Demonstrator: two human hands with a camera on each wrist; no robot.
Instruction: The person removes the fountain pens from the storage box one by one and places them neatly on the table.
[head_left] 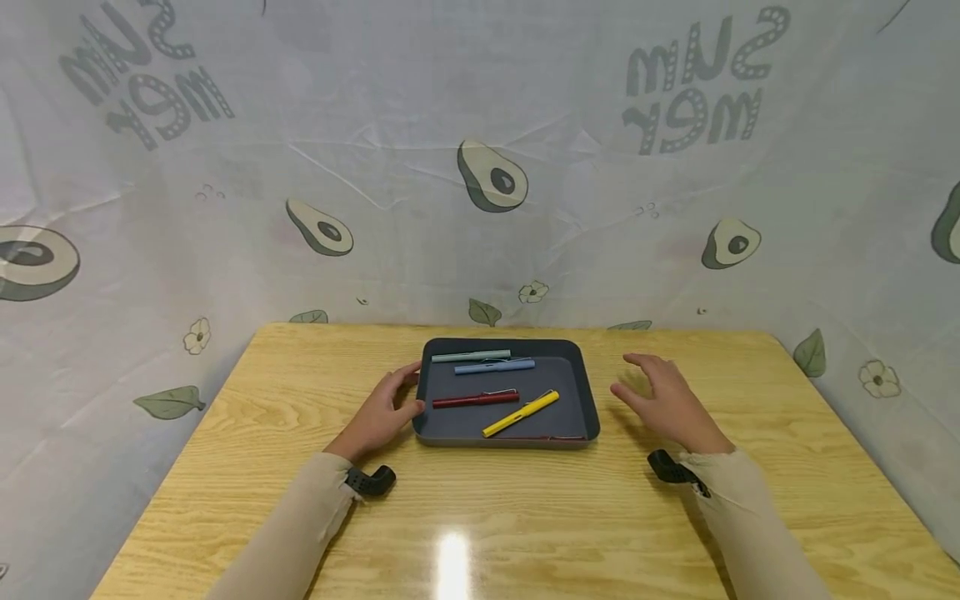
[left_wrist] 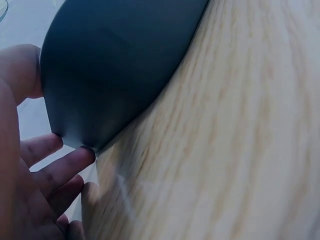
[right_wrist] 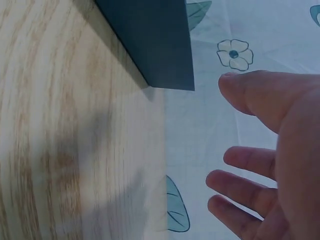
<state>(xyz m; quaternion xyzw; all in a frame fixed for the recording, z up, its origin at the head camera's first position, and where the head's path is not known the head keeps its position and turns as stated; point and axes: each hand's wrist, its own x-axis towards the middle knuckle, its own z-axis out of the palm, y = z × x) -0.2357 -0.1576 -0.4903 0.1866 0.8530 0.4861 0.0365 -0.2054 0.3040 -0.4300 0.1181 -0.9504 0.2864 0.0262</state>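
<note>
A dark grey rectangular tray lies on the table with several clipped pens in it. Toward its far side are a grey-green pen and a blue pen. Nearer lie a dark red pen and a slanting yellow pen; another thin red pen is mostly hidden behind the near wall. My left hand touches the tray's left end, thumb and fingers spread along its outer wall. Off the tray's right end, my right hand hovers apart from it, fingers spread, holding nothing.
The light wooden table reaches back to a pale curtain printed with avocados and leaves. Each wrist wears a black curved device, the left one and the right one, over beige sleeves.
</note>
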